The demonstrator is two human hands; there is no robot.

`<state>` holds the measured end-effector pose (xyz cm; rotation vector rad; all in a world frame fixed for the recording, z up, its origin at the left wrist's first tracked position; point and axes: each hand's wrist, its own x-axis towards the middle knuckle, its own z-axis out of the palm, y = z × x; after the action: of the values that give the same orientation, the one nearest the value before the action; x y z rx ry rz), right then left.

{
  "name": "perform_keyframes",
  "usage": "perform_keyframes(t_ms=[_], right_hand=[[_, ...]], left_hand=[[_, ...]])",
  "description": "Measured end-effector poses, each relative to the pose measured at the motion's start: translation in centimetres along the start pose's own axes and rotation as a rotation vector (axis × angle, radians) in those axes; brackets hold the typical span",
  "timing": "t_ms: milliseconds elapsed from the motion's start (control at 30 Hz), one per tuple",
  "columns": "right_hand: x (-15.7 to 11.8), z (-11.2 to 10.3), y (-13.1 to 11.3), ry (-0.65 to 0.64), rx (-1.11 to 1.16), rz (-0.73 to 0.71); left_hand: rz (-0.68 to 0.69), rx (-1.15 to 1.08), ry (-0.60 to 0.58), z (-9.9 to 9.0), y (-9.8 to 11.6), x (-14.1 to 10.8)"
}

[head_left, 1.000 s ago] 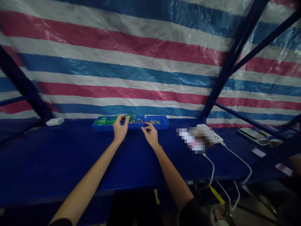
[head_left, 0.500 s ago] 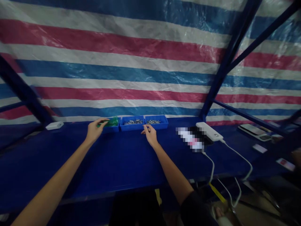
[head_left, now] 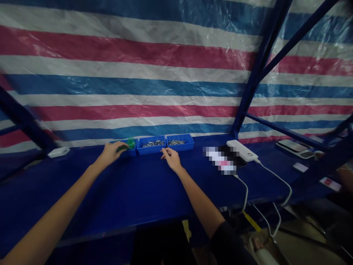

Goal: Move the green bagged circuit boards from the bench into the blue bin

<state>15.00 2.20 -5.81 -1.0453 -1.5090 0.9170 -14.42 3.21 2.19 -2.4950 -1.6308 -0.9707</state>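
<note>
My left hand (head_left: 111, 152) is closed at the left blue bin (head_left: 132, 151), its fingers curled on a crumpled green plastic bag (head_left: 131, 142) lying in it. Part of the bag is hidden behind my fingers. My right hand (head_left: 172, 159) hovers just in front of the other bins, thumb and fingers drawn together; whatever they may hold is too small to make out. The middle blue bin (head_left: 151, 149) contains small silvery metal parts (head_left: 154, 143). More small metal pieces (head_left: 176, 142) lie in the right blue bin (head_left: 180, 148).
The bins stand along the back of a blue table (head_left: 132, 198), before a striped plastic sheet (head_left: 143, 88). A white box-shaped device (head_left: 59, 152) sits at left. To the right are a blurred-out phone (head_left: 220, 160), a white power bank (head_left: 242, 151) with cables, and a blue frame post (head_left: 253, 81).
The green bag bunches differently and more of it is covered by my left hand. My right hand remains in front of the bins. The whole view has shifted slightly.
</note>
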Motion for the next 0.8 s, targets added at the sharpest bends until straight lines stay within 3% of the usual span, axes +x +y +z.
perform_keyframes(t_ms=[200,367,567,667,800], right_hand=[[-0.3,-0.1,-0.2,0.017,0.028,-0.004],[-0.3,-0.1,-0.1,0.025,0.043,-0.003],[-2.2,-1.1,-3.7,0.021,-0.182,-0.088],[-3.4,-3.2,-5.9,0.121,-0.318,-0.17],[-4.7,-9.5,-6.5,0.265,-0.673,-0.243]], left_hand=[[-0.02,0.139,-0.097,-0.9,0.7,1.1],[0.021,0.451,-0.137,-0.9,1.1,1.1],[-0.028,0.67,-0.35,-1.7,2.8,1.4],[-0.06,0.649,-0.404,-2.0,2.6,1.6],[-0.042,0.615,-0.403,-1.5,1.6,1.8]])
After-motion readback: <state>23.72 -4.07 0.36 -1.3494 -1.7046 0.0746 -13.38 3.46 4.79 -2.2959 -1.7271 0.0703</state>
